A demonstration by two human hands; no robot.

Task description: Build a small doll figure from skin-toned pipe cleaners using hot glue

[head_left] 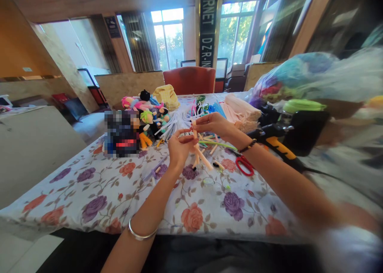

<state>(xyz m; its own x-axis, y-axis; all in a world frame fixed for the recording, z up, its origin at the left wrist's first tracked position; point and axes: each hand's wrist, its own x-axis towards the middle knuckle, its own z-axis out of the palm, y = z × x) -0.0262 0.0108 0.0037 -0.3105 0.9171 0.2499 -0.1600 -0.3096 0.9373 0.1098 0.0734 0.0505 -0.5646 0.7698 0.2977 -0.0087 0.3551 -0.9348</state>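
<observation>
Above the middle of the table, my left hand [181,147] pinches a peach pipe-cleaner figure [204,158] between thumb and fingers. Its fuzzy limbs hang below my fingers. Closed on the upper end of the same figure is my right hand [214,123], with its fingertips close to those of the left. Fingers partly cover the figure's middle. Short peach pipe-cleaner pieces lie beneath and beyond the hands. Red-handled scissors [244,166] rest on the cloth under my right forearm.
Fuzzy dolls [146,115] are heaped at the back left, by a yellow cloth [166,97]. White pipe cleaners [176,123] and a peach bundle [241,110] lie behind the hands. A black-and-orange glue gun [278,147], green-lidded jar [302,106] and plastic bags [317,71] stand right.
</observation>
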